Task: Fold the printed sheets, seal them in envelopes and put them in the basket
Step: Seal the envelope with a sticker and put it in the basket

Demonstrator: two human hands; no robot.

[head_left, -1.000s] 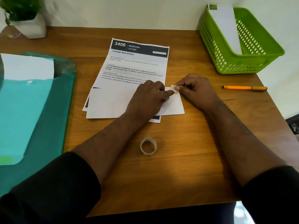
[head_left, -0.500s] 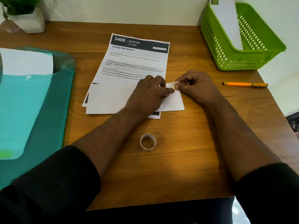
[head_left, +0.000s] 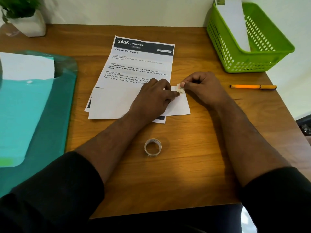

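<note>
A white envelope [head_left: 111, 105] lies on top of the printed sheets [head_left: 139, 64] in the middle of the desk. My left hand [head_left: 151, 100] rests on the envelope, its index finger pressing down at the top right corner. My right hand [head_left: 200, 86] pinches a small sticker [head_left: 179, 88] at that same corner. A roll of stickers [head_left: 152, 147] stands on the desk nearer to me. The green basket [head_left: 235, 63] at the back right holds one white envelope [head_left: 234, 22] leaning upright.
An orange pen [head_left: 252, 86] lies right of my right hand. A teal folder [head_left: 40, 115] with white paper [head_left: 27, 66] covers the left side. A potted plant [head_left: 25, 19] stands at the back left corner. Bare wood lies in front of the sticker roll.
Both hands stay at the envelope's top right corner. The right hand's pinch on the sticker shifted slightly; the envelope and sheets have not moved.
</note>
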